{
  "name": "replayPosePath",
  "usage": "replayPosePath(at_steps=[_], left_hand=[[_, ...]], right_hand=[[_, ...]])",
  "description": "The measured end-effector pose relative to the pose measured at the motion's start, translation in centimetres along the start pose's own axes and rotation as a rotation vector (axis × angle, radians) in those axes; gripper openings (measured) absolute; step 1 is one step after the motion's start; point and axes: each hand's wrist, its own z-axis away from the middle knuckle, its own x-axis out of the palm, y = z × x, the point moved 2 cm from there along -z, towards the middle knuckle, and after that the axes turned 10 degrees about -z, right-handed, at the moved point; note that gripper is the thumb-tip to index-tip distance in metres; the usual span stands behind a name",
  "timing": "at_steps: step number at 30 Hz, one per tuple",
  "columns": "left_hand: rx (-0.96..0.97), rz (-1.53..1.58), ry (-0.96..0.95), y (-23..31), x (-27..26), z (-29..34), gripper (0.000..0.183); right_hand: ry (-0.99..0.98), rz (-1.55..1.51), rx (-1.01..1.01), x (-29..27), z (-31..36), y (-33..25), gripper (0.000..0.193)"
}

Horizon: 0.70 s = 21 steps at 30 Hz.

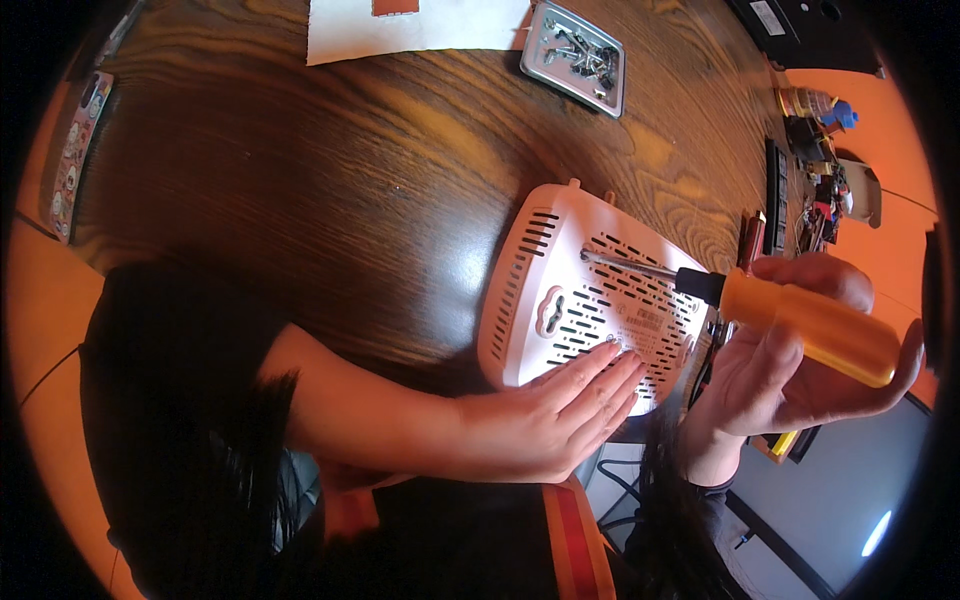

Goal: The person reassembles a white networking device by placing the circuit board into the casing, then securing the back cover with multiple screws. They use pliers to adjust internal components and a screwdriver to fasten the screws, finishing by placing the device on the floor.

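A white router (535,335) lies on the wooden table with its vented underside up, showing rows of slots, a mounting hole and a printed label. My left hand (555,425) rests flat on its near side, fingers stretched out over the slots. In my right hand (765,385) is a screwdriver (810,330) with a yellow handle, a black collar and a metal shaft. Its tip meets a screw hole near the router's far left corner, the shaft slanting down to the left. My fingers and thumb wrap round the handle.
A small metal tray (575,65) of loose screws stands at the far side, beside a white sheet (420,30). Tools and small parts (820,190) crowd the right edge. A patterned phone-like case (80,155) lies at the far left.
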Motion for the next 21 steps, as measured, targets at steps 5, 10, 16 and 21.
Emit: replayPosePath(at_steps=[5, 10, 16, 21], left_hand=[[0.001, -0.012, 0.011, 0.0, 0.0, 0.2, 0.044], [0.045, -0.009, -0.005, 0.1, 0.0, 0.3, 0.046], [0.008, -0.014, 0.007, -0.1, 0.0, 0.2, 0.048], [0.006, -0.018, 0.013, -0.1, 0.1, 0.1, 0.049]], right_hand=[[0.021, -0.369, 0.053, 0.0, -0.1, 0.8, 0.072], [-0.149, 0.196, -0.020, -0.1, 0.0, 0.0, 0.078], [-0.073, -0.185, 0.013, 0.3, 0.0, 1.4, 0.066], [0.147, -0.307, -0.056, 1.1, 0.0, 1.9, 0.065]])
